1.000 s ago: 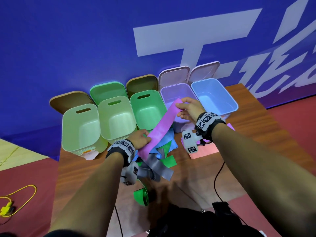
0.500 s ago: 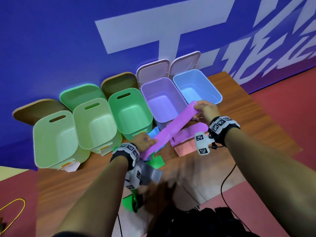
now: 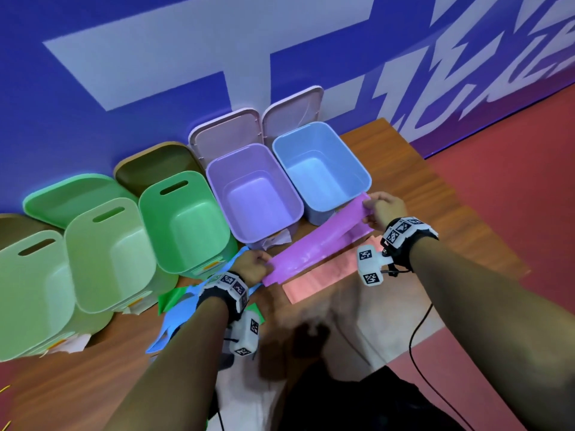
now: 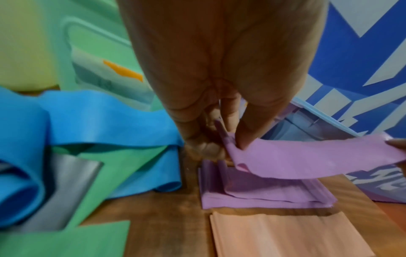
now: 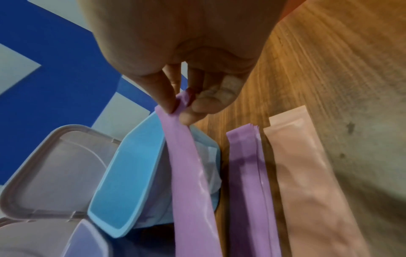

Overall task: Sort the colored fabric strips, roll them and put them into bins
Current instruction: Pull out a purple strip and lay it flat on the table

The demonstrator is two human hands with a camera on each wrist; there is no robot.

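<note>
We note a brown wood-grain table (image 3: 435, 188) set against a blue wall (image 3: 93, 88) with large pale lettering; red floor (image 3: 513, 150) lies to the right. Five open plastic bins line the back edge: three green bins (image 3: 186, 219), one lavender bin (image 3: 255, 194) and one light blue bin (image 3: 320, 166), all with rounded corners and smooth walls. The green ones have slot handles. Lids stand propped behind the bins against the wall.

We hold one purple strip (image 3: 314, 244) stretched between both hands, raised just above the table in front of the lavender and blue bins. The left hand (image 3: 253, 267) pinches its near end between thumb and fingertips; the right hand (image 3: 385, 209) pinches the far end the same way. The strip is thin, smooth and slightly glossy, sagging a little along its length.

Directly beneath it lies a flat stack of purple strips (image 4: 263, 196), edges roughly aligned. Just beside that stack, nearer us, lies a flat stack of salmon-pink strips (image 3: 320, 281). Left of the left hand sits a loose tangle: blue strips (image 4: 98, 121), green strips (image 4: 114, 167) and a grey strip (image 4: 66, 173), overlapping and partly curled.

How many strips make up each stack cannot be made out. The left forearm hides part of the tangle in the head view. The leftmost green bin is cut off by the frame edge.
</note>
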